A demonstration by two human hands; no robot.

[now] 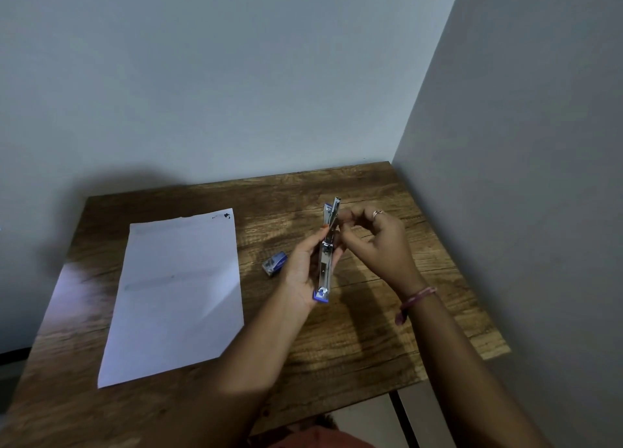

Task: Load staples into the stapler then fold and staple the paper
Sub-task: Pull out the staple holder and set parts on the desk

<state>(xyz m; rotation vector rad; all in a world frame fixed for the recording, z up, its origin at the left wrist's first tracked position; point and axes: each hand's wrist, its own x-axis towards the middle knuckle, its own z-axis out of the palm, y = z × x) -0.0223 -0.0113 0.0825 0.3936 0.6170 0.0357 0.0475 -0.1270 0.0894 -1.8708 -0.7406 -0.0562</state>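
left hand cupping the opened stapler upright above the table, right hand fingers pinched narrow at its top, paper lying left of it

the tabletop sits in a corner, one wall behind it and one along its right side. the paper lies flat on its left half. the staple box lies right of the paper, near the middle. further right, above the tabletop, the stapler is held between the left hand and right hand.
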